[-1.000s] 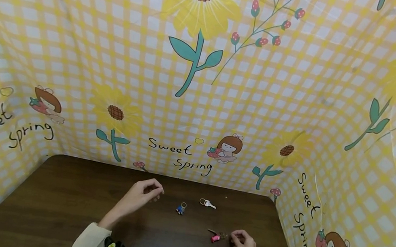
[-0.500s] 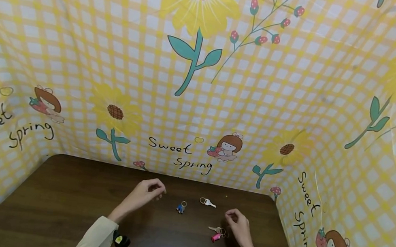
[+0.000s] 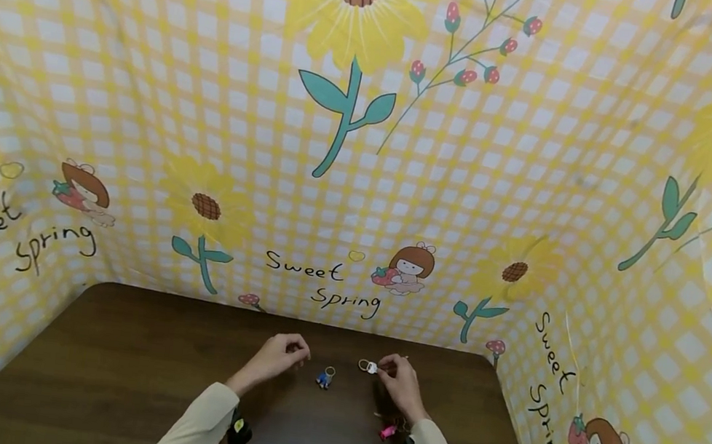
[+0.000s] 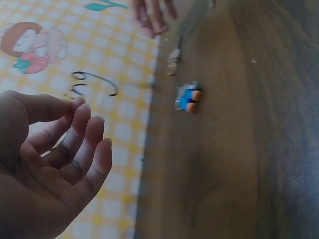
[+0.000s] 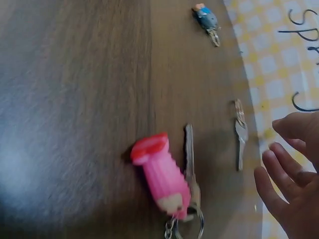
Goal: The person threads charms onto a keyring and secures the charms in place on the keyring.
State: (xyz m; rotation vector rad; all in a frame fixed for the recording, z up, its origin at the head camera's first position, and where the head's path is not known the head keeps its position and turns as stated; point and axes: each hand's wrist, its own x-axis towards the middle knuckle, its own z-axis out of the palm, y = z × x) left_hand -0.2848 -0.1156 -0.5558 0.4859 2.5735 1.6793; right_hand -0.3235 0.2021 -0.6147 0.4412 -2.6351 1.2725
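A silver key on a split ring [image 3: 369,366] lies on the dark table. My right hand [image 3: 402,381] hovers at its blade end; in the right wrist view the fingers [image 5: 284,172] are loosely bent, visibly apart from the key [image 5: 241,132]. My left hand [image 3: 278,356] is raised left of a small blue figure keychain [image 3: 324,378], which has orange feet in the left wrist view. The left thumb and index fingertips come together, with no object visible between them. Beneath the right wrist lies a pink figure keychain [image 5: 163,179] with another key [image 5: 191,159] on its ring.
The brown table [image 3: 135,365] meets yellow-checked cloth [image 3: 305,209] along its back and sides. Black wrist cameras [image 3: 239,431] sit on both wrists, the right one close to the pink keychain.
My right hand has moved from beside the pink keychain forward and left to the silver key. My left hand has shifted slightly right, toward the blue keychain. The keychains stay put.
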